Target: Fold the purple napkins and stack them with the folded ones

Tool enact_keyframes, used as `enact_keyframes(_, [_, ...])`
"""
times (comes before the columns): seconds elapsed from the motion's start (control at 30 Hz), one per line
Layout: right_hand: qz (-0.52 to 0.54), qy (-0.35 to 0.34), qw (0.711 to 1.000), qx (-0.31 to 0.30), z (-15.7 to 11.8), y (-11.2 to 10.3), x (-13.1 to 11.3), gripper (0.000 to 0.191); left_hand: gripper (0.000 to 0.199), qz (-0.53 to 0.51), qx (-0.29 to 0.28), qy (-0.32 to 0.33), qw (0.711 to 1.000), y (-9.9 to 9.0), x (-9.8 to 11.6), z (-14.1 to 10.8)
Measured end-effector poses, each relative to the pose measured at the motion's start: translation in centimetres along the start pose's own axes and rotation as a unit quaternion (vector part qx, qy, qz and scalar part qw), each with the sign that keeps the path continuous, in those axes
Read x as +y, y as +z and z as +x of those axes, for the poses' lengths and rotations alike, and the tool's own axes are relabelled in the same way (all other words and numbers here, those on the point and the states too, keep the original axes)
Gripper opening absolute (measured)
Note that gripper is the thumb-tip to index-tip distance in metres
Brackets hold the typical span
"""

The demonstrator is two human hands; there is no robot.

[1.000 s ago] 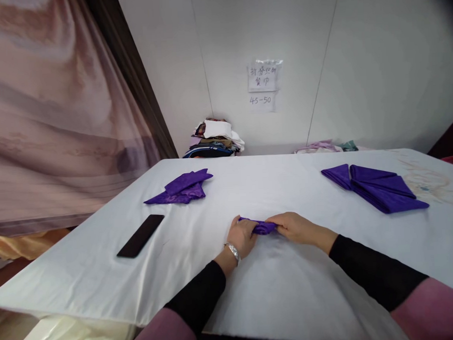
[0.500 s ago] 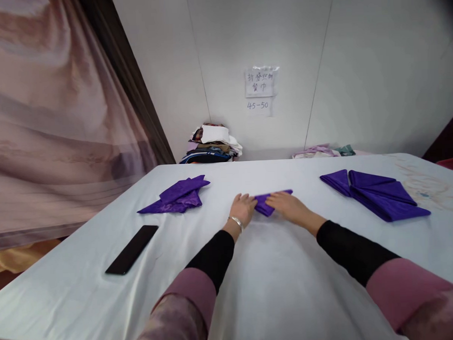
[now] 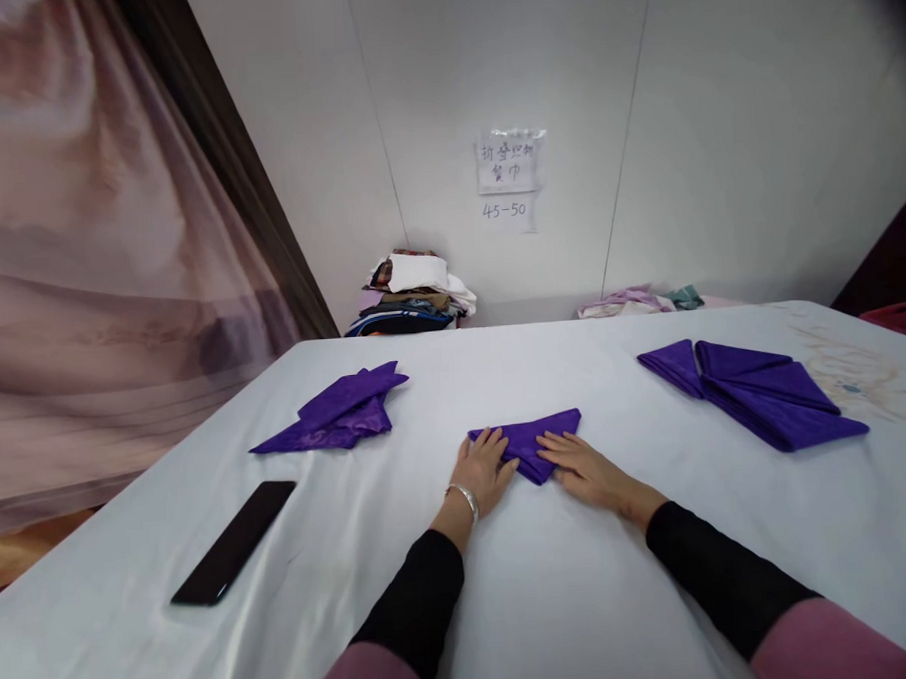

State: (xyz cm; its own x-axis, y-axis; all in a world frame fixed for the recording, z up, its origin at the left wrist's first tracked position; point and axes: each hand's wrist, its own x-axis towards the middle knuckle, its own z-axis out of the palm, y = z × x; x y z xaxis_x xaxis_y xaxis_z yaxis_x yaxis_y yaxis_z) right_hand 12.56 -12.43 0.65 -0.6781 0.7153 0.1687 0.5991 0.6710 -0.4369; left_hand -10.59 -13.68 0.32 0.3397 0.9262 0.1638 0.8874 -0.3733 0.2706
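Observation:
A purple cloth napkin (image 3: 531, 444), folded into a triangle, lies at the middle of the table with one corner pointing toward me. My left hand (image 3: 485, 470) rests flat on its left side, fingers stretched out over the fabric. On the right side, my right hand (image 3: 588, 469) presses with extended fingers, its fingertips on the cloth. Parts of both edges are hidden under the fingers.
Folded purple napkins (image 3: 771, 391) lie at the right; a looser purple pile (image 3: 343, 409) is at the left. Nearer on the left is a black phone (image 3: 235, 542). White cloth covers the table (image 3: 584, 594). Stacked fabrics (image 3: 413, 293) stand behind it.
The napkin and both hands have come nearer to me. My fingers have flattened out, and more of the triangle shows between them. The camera view has shifted slightly.

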Motion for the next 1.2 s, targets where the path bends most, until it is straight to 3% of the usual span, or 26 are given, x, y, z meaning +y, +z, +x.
enact_keyframes(0.1, [0.012,0.035,0.999,0.035,0.7,0.0,-0.5,0.041,0.05,-0.004,-0.003,-0.002,1.0,0.0,0.1,0.0])
enact_keyframes(0.2, [-0.031,0.064,0.996,0.059,1.7,0.1,-0.6,0.051,0.051,-0.007,-0.012,-0.004,1.0,-0.1,0.0,0.1])
enact_keyframes(0.37, [-0.108,0.183,0.977,0.032,1.8,0.1,2.1,0.067,0.052,-0.011,-0.024,-0.016,1.0,-0.3,0.0,0.1])
enact_keyframes(0.5, [-0.126,0.238,0.962,0.035,0.8,-0.7,4.8,0.066,0.053,-0.019,-0.03,-0.017,0.999,-0.2,-0.1,0.1])
enact_keyframes(0.63, [-0.108,0.281,0.953,0.041,0.8,-1.6,4.5,0.063,0.055,-0.021,-0.029,-0.018,0.999,-0.1,-0.2,0.1])
enact_keyframes(0.7, [-0.116,0.26,0.956,0.072,1.2,-1.6,3.1,0.064,0.054,-0.02,-0.027,-0.017,0.999,-0.1,-0.2,0.1])
enact_keyframes(0.77, [-0.127,0.184,0.971,0.086,1.8,-1.2,1.4,0.065,0.054,-0.017,-0.025,-0.015,0.999,0.0,-0.3,0.1])
enact_keyframes(0.83, [-0.117,0.109,0.985,0.058,2.3,-0.5,0.0,0.065,0.053,-0.014,-0.024,-0.015,1.0,0.1,-0.3,0.2])
enact_keyframes(0.9, [-0.098,0.076,0.992,0.009,2.6,0.3,-0.6,0.065,0.053,-0.013,-0.024,-0.016,1.0,0.0,-0.3,0.2])
enact_keyframes(1.0, [-0.092,0.09,0.992,-0.016,2.8,0.9,0.3,0.066,0.053,-0.015,-0.027,-0.017,0.999,0.0,-0.2,0.2])
enact_keyframes(1.2, [-0.115,0.171,0.978,0.018,1.9,0.0,3.5,0.066,0.053,-0.027,-0.025,-0.019,0.999,0.1,-0.3,0.2])
